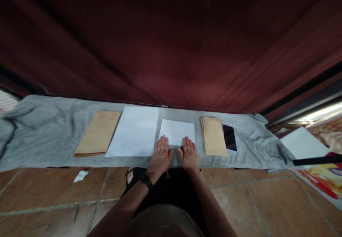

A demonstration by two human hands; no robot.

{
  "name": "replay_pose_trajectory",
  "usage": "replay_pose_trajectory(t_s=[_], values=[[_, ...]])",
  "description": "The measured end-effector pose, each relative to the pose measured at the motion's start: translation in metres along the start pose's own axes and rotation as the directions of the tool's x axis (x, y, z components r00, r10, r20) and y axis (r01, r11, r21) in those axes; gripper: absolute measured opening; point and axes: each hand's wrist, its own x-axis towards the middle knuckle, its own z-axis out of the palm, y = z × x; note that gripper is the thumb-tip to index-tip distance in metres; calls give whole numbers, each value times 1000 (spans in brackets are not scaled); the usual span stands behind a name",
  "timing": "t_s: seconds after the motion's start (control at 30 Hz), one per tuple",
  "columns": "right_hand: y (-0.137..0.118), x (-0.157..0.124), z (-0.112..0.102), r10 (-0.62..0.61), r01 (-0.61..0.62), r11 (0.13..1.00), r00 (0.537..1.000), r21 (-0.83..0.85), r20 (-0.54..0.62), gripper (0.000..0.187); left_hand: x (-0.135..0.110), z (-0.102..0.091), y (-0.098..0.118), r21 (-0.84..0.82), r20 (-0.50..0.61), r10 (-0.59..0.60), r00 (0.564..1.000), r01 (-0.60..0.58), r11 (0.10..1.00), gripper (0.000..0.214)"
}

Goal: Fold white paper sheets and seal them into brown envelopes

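Observation:
A folded white sheet of paper (177,130) lies on the grey cloth in front of me. The fingers of my left hand (160,155) rest flat on its near left corner. At the near right corner my right hand (189,154) lies open in the same way, fingers stretched out. Larger white sheets (135,132) lie just left of the folded one. Further left is a stack of brown envelopes (98,133). On the right sits a smaller pile of brown envelopes (214,136).
A phone (229,138) with a dark screen lies beside the right envelopes. The grey cloth (53,130) covers a long narrow surface, with a dark red curtain (171,51) behind it. White crumpled paper (81,175) is on the tiled floor. A white board (304,143) stands at far right.

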Motion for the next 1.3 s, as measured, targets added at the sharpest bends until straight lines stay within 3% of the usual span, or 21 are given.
replay_pose_trajectory(t_s=[0.17,0.37,0.5,0.67,0.83,0.97,1.3], values=[[8,-11,0,75,-76,997,996,-16,-54,64,-8,-3,3,25,-11,-102,995,103,994,66],[10,-17,-3,144,-145,989,989,-22,-36,63,-6,-11,6,1,-20,-123,992,123,992,62],[7,-4,-5,169,-169,986,986,3,3,58,24,-12,12,-46,-18,-36,999,35,998,59],[1,33,-4,90,-94,994,994,50,65,53,81,-2,15,-110,40,98,994,-93,990,56],[6,66,3,37,-45,996,993,79,108,51,111,12,6,-97,89,111,990,-103,990,56],[14,80,13,10,-16,999,993,47,121,49,114,19,-2,-61,91,70,993,-64,996,57],[36,83,24,181,-182,983,983,-40,-22,56,107,23,-11,-5,39,-114,993,115,993,62]])
